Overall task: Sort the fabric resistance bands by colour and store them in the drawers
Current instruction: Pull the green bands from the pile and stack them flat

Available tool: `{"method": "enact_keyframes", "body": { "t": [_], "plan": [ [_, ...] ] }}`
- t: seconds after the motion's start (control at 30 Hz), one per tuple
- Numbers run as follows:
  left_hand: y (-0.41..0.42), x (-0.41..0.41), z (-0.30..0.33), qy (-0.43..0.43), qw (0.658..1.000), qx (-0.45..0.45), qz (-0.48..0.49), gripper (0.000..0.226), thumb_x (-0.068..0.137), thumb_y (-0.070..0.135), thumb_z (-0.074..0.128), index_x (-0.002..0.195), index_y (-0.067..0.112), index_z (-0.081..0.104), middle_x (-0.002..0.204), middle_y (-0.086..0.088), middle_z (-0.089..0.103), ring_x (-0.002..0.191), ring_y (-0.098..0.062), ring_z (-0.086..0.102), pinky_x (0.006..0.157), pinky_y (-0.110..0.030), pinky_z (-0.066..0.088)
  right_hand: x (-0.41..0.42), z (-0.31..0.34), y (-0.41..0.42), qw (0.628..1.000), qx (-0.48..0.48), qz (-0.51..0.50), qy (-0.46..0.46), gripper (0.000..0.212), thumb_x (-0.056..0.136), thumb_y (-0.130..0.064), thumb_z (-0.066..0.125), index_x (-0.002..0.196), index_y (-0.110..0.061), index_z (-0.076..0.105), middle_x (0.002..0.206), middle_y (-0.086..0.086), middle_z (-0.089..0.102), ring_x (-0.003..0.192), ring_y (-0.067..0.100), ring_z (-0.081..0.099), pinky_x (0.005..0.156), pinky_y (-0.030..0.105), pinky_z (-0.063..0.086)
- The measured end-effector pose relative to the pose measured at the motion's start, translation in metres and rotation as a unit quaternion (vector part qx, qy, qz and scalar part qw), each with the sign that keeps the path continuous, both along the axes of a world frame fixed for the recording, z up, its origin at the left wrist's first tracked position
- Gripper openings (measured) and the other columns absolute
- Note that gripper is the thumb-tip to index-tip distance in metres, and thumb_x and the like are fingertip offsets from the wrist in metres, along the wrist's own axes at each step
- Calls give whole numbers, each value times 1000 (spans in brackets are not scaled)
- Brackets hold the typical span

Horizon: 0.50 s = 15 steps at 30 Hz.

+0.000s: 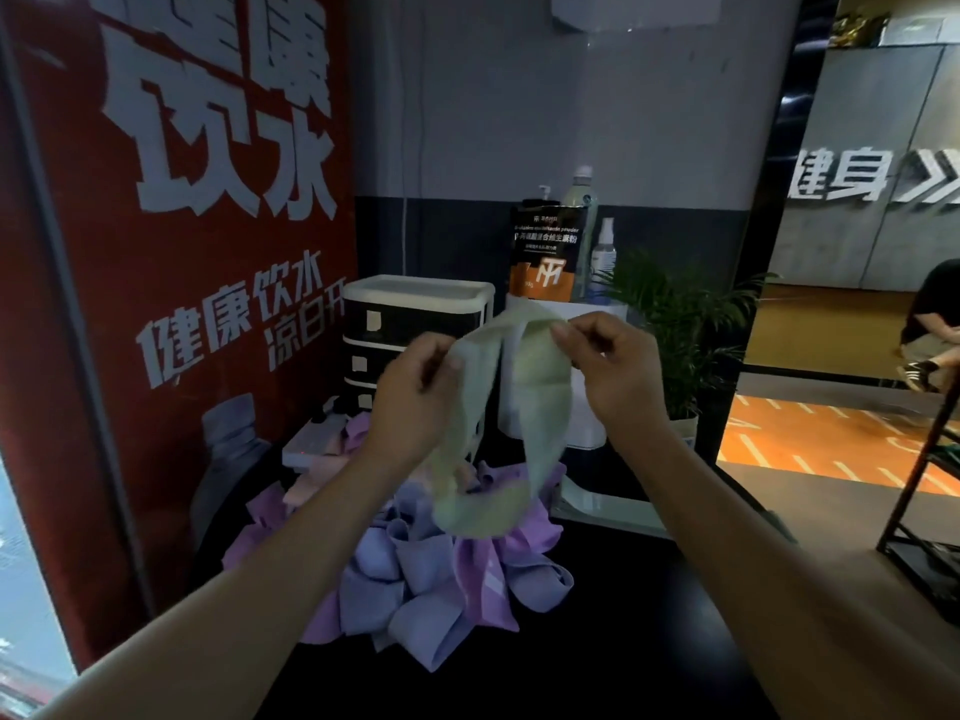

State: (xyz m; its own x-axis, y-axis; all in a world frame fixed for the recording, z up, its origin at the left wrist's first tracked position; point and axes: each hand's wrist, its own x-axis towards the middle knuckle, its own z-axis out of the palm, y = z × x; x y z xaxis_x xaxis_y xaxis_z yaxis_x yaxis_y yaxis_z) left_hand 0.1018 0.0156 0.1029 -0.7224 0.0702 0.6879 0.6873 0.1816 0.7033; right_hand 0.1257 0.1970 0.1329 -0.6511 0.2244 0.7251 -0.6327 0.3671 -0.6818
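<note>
— Green band: where is it?
— Held up over the purple and blue pile, before the drawers.
— Fingers?
— Left hand and right hand each pinch its top edge.

A red poster with large white characters covers the wall along the left edge of the dark worktop. Toward the far edge stands a white box; on it are a black and orange pouch, a clear bottle and a small spray bottle. A potted plant stands at the far right corner. A seated person is partly visible beyond the worktop's right edge.
</note>
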Motion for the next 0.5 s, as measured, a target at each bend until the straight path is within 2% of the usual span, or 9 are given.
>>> {"method": "enact_keyframes", "body": {
  "t": [0.07,0.1,0.2,0.3,0.43,0.5],
  "plan": [
    [-5,0,7,-66,997,40,-28,19,97,14,45,83,21,56,77,2,58,69,-10,52,62,-25,42,0,-5,6,999,38,5,-26,12,88,-13,61,76,-11,61,82,11,60,75,14,53,69,18,43],
    [-7,0,7,-97,992,56,-52,21,97,12,44,81,18,55,75,1,57,65,-8,52,59,-23,42,2,-9,6,997,41,27,-52,15,90,-12,58,76,-11,59,82,10,59,75,15,52,71,20,43],
    [-10,1,3,-167,976,83,-110,26,96,6,41,73,11,51,60,2,50,48,-4,46,50,-22,38,8,-21,2,977,-51,148,-145,25,95,-10,48,71,-12,55,66,-2,56,67,12,50,65,25,45],
    [-15,0,-6,-197,970,89,-109,32,92,5,40,61,13,43,51,4,39,47,-10,37,51,-27,28,12,-27,3,949,-126,210,-199,29,97,-9,44,69,-12,53,57,-6,56,58,10,49,56,22,44],
    [-20,0,-15,-228,960,106,-121,47,91,4,38,47,21,47,48,8,38,45,-6,35,47,-22,30,16,-33,7,947,-110,209,-218,29,96,-9,45,70,-9,55,51,-7,54,49,6,48,47,17,43],
    [-23,-3,-18,-245,955,125,-112,52,90,5,39,43,23,51,48,8,42,49,-7,38,51,-24,32,17,-38,11,947,-69,219,-224,21,93,-9,52,73,-8,57,56,-6,56,51,5,50,49,16,43]
  ]
}}
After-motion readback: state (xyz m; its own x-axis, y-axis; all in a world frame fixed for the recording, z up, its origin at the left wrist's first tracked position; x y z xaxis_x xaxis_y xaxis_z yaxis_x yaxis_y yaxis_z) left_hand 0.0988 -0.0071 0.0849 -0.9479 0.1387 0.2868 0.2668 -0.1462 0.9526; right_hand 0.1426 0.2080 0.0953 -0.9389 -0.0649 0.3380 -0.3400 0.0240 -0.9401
